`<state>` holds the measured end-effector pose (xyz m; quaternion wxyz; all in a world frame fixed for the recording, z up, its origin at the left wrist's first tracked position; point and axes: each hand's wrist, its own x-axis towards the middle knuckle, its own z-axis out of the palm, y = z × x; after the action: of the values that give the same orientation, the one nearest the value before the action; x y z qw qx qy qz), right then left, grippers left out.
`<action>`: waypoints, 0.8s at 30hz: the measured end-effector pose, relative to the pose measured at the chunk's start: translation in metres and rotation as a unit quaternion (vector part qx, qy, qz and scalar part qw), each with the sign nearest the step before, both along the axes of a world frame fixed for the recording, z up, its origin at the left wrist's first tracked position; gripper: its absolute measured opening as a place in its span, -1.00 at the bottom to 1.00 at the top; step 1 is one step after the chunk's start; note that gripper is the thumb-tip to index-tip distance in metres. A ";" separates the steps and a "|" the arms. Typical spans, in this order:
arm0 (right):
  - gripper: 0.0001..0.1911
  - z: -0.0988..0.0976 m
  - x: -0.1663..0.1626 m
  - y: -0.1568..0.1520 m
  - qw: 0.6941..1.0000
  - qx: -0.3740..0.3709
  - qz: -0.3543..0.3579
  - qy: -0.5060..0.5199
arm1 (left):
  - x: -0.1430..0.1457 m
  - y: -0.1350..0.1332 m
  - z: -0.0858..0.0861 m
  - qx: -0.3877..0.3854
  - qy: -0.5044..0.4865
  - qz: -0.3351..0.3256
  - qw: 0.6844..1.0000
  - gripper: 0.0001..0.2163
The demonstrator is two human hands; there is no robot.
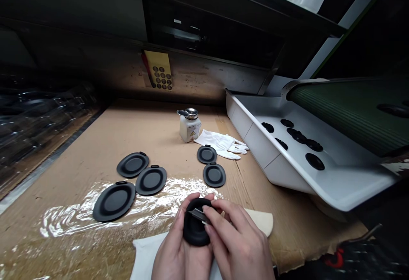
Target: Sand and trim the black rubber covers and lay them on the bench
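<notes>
My left hand (169,250) cups a black round dished part (194,235), its fingers curled around the rim. In my right hand (243,239), a small flat metal blade (198,215) is pinched between thumb and fingers. The blade lies over the part's upper inner area; whether its edge touches the surface I cannot tell. Beneath my hands is a white cloth (142,252), mostly covered by them. Ahead on the cardboard lie several flat black discs with small tabs, three at the left, including a large disc (114,202), and two at the right, including a smaller disc (214,175).
A white pump bottle (189,128) with its metal lid raised stands beyond the discs, beside a white glove (220,142). To the right, a grey tray (281,173) holds several black parts, below a green conveyor belt (348,114). Clear plastic trays (47,118) are stacked at left.
</notes>
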<state>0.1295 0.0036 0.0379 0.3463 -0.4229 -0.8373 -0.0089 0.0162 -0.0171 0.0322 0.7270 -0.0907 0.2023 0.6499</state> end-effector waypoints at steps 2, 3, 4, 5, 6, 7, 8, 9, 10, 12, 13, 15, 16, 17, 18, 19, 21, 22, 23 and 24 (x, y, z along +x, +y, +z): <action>-0.71 -0.001 0.000 -0.001 1.000 -0.002 0.000 -0.001 | 0.000 0.000 0.001 -0.003 -0.023 -0.002 1.000 -0.64; -0.71 -0.001 0.000 -0.001 1.000 -0.004 0.001 -0.001 | -0.001 0.000 0.001 -0.007 -0.036 -0.007 0.999 -0.64; -0.71 -0.001 -0.001 -0.001 1.000 -0.005 0.002 0.000 | -0.001 0.000 0.002 -0.011 -0.045 -0.009 0.999 -0.64; -0.71 0.000 -0.001 -0.002 1.000 -0.006 0.002 0.001 | -0.001 0.000 0.002 -0.012 -0.048 -0.010 0.999 -0.64; -0.71 0.000 -0.001 -0.002 1.000 -0.006 0.002 0.003 | -0.001 0.001 0.002 -0.012 -0.048 -0.010 0.999 -0.64; -0.71 0.000 -0.001 -0.002 1.000 -0.005 0.002 0.004 | -0.001 0.001 0.002 -0.013 -0.047 -0.014 0.999 -0.65; -0.71 0.001 -0.001 -0.002 1.000 -0.003 0.002 0.005 | -0.001 0.001 0.003 -0.013 -0.043 -0.018 0.999 -0.65; -0.71 0.001 -0.001 -0.002 1.000 -0.002 0.002 0.006 | 0.000 0.002 0.004 -0.012 -0.037 -0.020 0.999 -0.65; -0.71 0.001 -0.001 -0.002 1.000 -0.002 0.003 0.007 | 0.000 0.002 0.005 -0.014 -0.029 -0.020 0.999 -0.65; -0.71 0.001 -0.001 -0.002 1.000 -0.002 0.006 0.008 | 0.001 0.003 0.007 -0.020 -0.016 -0.013 1.000 -0.65; -0.71 0.001 -0.001 -0.002 1.000 -0.002 0.006 0.009 | 0.001 0.003 0.008 -0.024 -0.011 -0.010 1.000 -0.65; -0.71 0.001 -0.001 -0.002 1.000 -0.004 0.007 0.009 | 0.002 0.003 0.010 -0.033 -0.007 -0.008 0.999 -0.67; -0.71 0.000 -0.001 -0.002 1.000 -0.004 0.008 0.009 | 0.002 0.002 0.010 -0.037 -0.004 -0.010 0.999 -0.68; -0.71 0.000 0.000 -0.001 1.000 -0.006 0.008 0.009 | 0.003 0.002 0.010 -0.041 -0.002 -0.010 0.999 -0.70; -0.71 0.000 0.000 -0.001 1.000 -0.007 0.009 0.009 | 0.003 0.002 0.011 -0.046 0.000 -0.011 0.999 -0.70; -0.71 0.001 0.000 -0.001 1.000 -0.010 0.010 0.008 | 0.003 0.002 0.011 -0.051 0.001 -0.009 0.999 -0.70; -0.71 0.001 0.000 -0.001 1.000 -0.016 0.010 0.008 | 0.003 0.003 0.011 -0.058 -0.003 -0.004 0.998 -0.70; -0.72 0.001 0.000 -0.002 1.000 -0.018 0.010 0.009 | 0.003 0.003 0.011 -0.059 -0.007 -0.001 0.998 -0.69; -0.72 0.002 0.000 -0.002 1.000 -0.020 0.010 0.010 | 0.003 0.003 0.011 -0.059 -0.011 -0.001 0.998 -0.69; -0.72 0.002 0.001 -0.002 1.000 -0.020 0.012 0.009 | 0.003 0.003 0.011 -0.055 -0.015 -0.004 0.998 -0.70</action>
<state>0.1303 0.0015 0.0398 0.3458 -0.4198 -0.8390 0.0158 0.0190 -0.0137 0.0431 0.7265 -0.1393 0.2271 0.6334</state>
